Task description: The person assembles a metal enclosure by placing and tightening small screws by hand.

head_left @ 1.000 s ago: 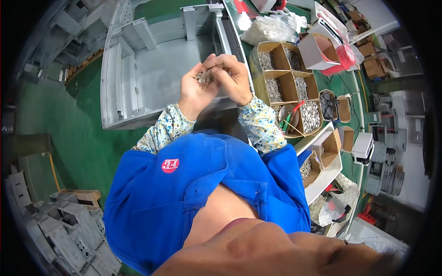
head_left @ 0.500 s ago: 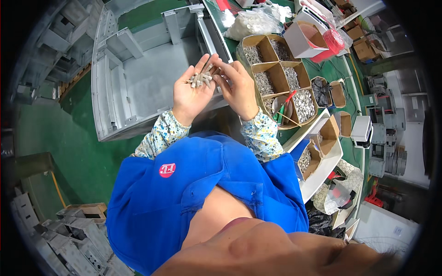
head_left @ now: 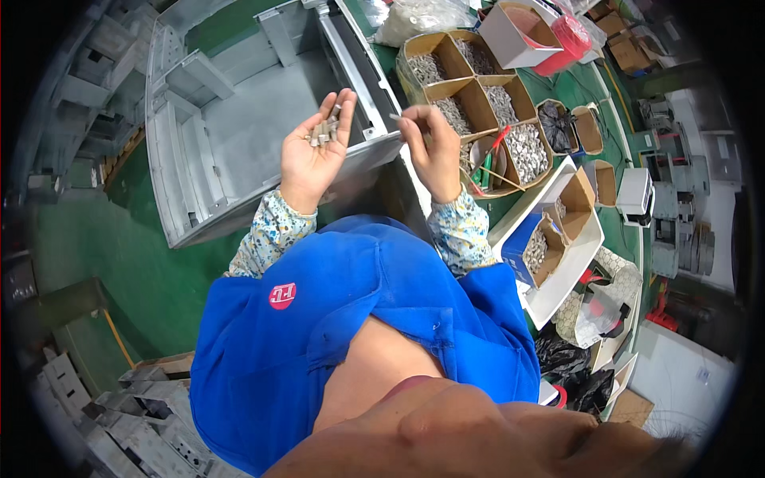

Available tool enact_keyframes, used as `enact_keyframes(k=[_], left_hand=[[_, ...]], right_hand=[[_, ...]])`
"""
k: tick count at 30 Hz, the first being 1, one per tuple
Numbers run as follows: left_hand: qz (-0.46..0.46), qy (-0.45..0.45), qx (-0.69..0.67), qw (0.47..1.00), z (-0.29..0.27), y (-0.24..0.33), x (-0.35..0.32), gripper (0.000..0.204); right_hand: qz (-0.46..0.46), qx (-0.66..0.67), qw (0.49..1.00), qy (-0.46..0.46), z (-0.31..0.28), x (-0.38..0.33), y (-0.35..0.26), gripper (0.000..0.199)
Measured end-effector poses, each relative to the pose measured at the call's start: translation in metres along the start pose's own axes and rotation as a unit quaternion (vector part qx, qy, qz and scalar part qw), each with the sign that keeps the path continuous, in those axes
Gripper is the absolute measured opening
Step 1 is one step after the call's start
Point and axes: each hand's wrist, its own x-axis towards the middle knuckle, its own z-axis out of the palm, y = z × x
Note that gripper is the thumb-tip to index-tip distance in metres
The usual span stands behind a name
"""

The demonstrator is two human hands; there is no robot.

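My left hand (head_left: 307, 169) is palm up, slightly cupped, holding several small beige-grey cylindrical pieces (head_left: 322, 134). To its right, my right hand (head_left: 437, 155) is closed in a pinch. A small light-coloured pin-like piece (head_left: 394, 117) sticks out at its fingertips; its exact kind is too small to make out. Both hands are above the near right edge of a large grey metal cabinet (head_left: 255, 99), which lies with its hollow inside facing up. Just right of my right hand stands a cardboard box (head_left: 450, 60) split into compartments, filled with small metal parts.
A red-handled tool (head_left: 502, 137) rests in the divided box. Nearer me, a white tray (head_left: 586, 247) carries a blue box (head_left: 519, 256) of small parts. A white carton (head_left: 510, 40) and a clear plastic bag (head_left: 422, 20) are at the far right. Grey metal housings (head_left: 103, 64) are stacked left.
My hands have drawn apart: the right has left the pieces in my left palm and moved right with a small piece at its fingertips. The left has shifted slightly left.
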Motion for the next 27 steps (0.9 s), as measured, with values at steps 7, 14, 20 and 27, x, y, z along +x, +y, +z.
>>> enact_keyframes(k=[7,14,20,27], left_hand=[[-0.044,0.067,0.132,0.988,0.004,0.001,-0.005,0.020],[-0.078,0.033,0.461,0.883,0.010,-0.006,-0.023,0.020],[-0.148,0.074,0.494,0.854,0.005,-0.011,-0.029,0.018],[-0.185,0.090,0.536,0.819,-0.014,-0.007,-0.038,0.015]], right_hand=[[0.082,-0.023,0.994,0.070,0.009,-0.061,0.030,0.012],[0.070,-0.098,0.974,0.191,0.015,-0.062,0.044,0.011],[0.041,-0.130,0.967,0.216,0.025,-0.061,0.052,0.012],[-0.023,-0.207,0.951,0.228,0.032,-0.057,0.051,0.008]])
